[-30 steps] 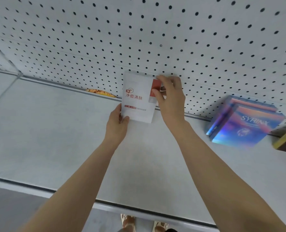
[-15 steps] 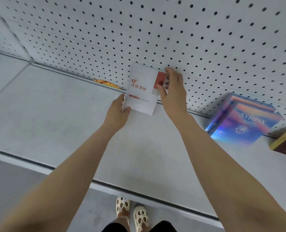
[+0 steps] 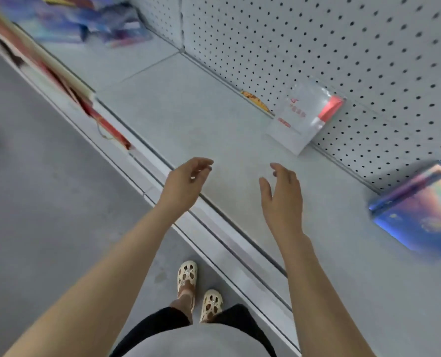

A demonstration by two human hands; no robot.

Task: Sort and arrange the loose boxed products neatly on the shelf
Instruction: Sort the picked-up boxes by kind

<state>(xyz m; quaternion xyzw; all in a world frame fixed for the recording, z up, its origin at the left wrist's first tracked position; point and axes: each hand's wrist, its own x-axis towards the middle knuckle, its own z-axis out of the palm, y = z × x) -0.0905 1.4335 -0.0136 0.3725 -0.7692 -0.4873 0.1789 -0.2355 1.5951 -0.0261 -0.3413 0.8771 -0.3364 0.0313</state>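
white box (image 3: 301,117) (blurred) apparently leans on pegboard (image 3: 343,47).

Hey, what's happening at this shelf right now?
A person is tidying boxed products on a grey shelf with a white pegboard back. Both hands are empty: the left hand and right hand hover over the front of the shelf, fingers loosely curled. A white box with a red corner leans against the pegboard, untouched. A shiny blue box lies to its right; blurred colourful boxes sit far left.
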